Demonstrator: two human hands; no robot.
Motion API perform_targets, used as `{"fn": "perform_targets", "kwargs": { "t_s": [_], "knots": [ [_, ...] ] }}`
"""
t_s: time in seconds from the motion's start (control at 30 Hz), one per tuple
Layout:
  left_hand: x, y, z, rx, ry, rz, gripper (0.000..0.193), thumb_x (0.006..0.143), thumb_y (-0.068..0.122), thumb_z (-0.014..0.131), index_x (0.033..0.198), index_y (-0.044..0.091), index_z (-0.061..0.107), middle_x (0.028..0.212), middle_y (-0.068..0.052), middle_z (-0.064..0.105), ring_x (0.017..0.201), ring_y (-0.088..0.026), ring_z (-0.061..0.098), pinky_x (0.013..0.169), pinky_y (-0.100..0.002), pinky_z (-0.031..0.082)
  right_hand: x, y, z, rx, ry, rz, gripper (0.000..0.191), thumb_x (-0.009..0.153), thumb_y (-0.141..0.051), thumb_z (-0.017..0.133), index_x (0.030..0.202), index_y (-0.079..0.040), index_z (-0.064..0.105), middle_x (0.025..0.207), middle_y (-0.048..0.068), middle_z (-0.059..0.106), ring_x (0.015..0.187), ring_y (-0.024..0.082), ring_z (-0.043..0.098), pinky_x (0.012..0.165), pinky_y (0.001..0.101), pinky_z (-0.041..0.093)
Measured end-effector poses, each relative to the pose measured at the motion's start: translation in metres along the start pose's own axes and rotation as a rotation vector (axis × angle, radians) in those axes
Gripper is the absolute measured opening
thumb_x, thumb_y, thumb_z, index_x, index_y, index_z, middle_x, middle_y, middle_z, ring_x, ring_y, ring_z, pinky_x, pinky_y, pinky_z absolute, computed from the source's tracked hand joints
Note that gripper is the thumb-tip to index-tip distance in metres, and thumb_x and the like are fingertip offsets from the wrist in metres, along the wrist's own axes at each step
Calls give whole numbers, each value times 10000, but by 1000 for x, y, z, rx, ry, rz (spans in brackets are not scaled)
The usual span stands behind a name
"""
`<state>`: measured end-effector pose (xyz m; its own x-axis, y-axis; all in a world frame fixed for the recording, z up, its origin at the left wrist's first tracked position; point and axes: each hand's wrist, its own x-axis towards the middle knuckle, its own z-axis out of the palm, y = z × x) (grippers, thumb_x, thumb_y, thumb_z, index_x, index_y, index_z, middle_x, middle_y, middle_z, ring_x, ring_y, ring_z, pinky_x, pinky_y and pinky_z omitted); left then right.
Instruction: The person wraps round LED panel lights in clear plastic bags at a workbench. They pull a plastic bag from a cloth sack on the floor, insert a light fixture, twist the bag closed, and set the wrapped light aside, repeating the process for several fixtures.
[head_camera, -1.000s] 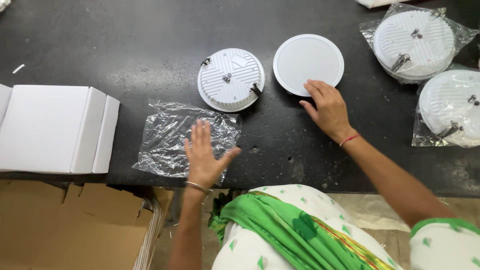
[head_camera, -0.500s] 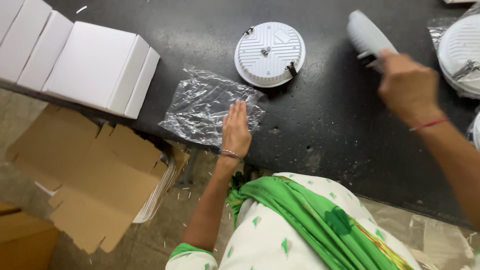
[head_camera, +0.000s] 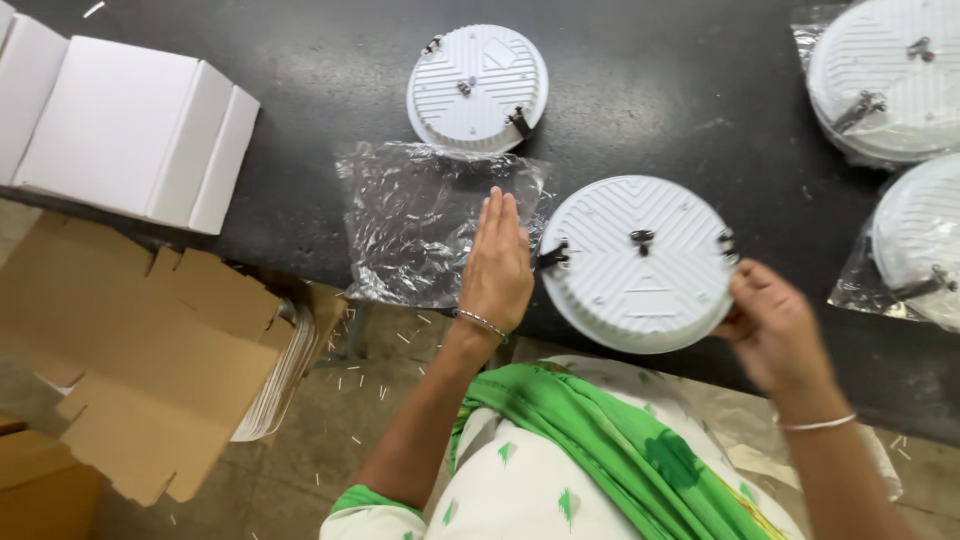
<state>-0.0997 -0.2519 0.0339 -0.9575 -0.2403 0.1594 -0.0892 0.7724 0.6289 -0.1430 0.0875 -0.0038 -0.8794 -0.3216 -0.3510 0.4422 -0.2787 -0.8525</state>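
Observation:
My right hand (head_camera: 775, 325) grips the right rim of a round white ribbed light fitting (head_camera: 640, 262), back side up, with metal spring clips, held low over the near edge of the black table (head_camera: 660, 110). Flat on a crumpled clear plastic bag (head_camera: 425, 220) lies my left hand (head_camera: 497, 265), fingers together, just left of the held fitting. A second white round fitting (head_camera: 478, 88) rests on the table beyond the bag.
Two more round fittings in clear bags (head_camera: 885, 80) (head_camera: 915, 250) sit at the right. White folded cartons (head_camera: 130, 130) stand at the table's left end. Flattened brown cardboard (head_camera: 140, 340) lies on the floor below, with small white scraps scattered around.
My right hand has carried the round fitting from up at the right down to the near table edge, back side up. My left hand stays flat on the plastic bag.

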Motion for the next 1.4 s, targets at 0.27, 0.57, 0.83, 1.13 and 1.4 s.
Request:
{"fn": "perform_targets", "kwargs": {
  "t_s": [0.27, 0.57, 0.83, 1.13, 1.4],
  "knots": [
    [-14, 38, 37, 80, -127, 15, 521, 1059, 196, 406, 1485, -104, 399, 1615, -308, 307, 1505, -427, 300, 1230, -443, 271, -29, 25, 21, 81, -82, 122, 507, 920, -37, 571, 1410, -45, 440, 1247, 131, 640, 1116, 245, 673, 869, 466, 601],
    [-23, 97, 108, 102, -269, 302, 520, 1065, 200, 376, 1493, -96, 390, 1617, -254, 326, 1538, -366, 262, 1259, -485, 167, -63, 40, -7, 256, -47, 231, 590, 866, 76, 559, 1434, -15, 429, 1314, 138, 602, 1152, 245, 655, 1004, 465, 557],
    [-34, 139, 136, -66, -432, 534, 519, 1048, 225, 421, 1495, -39, 431, 1617, -215, 382, 1542, -339, 298, 1271, -460, 196, -85, 27, -7, 288, 100, 176, 587, 901, 36, 567, 1467, -20, 423, 1375, 131, 592, 1178, 249, 655, 1042, 430, 534],
    [13, 135, 145, -92, -395, 558, 504, 1026, 202, 472, 1470, -36, 468, 1597, -219, 412, 1516, -355, 341, 1249, -467, 232, -57, 21, 0, 172, 40, 9, 572, 931, 36, 605, 1471, 12, 419, 1384, 124, 576, 1214, 212, 630, 1049, 387, 543],
    [-7, 147, 152, -314, -501, 582, 445, 1081, 212, 437, 1470, 2, 493, 1602, -176, 441, 1528, -324, 361, 1268, -443, 257, -33, 7, -12, 22, -11, 57, 609, 894, 13, 597, 1469, -68, 416, 1389, 68, 568, 1221, 167, 590, 996, 336, 508]
  ]
}}
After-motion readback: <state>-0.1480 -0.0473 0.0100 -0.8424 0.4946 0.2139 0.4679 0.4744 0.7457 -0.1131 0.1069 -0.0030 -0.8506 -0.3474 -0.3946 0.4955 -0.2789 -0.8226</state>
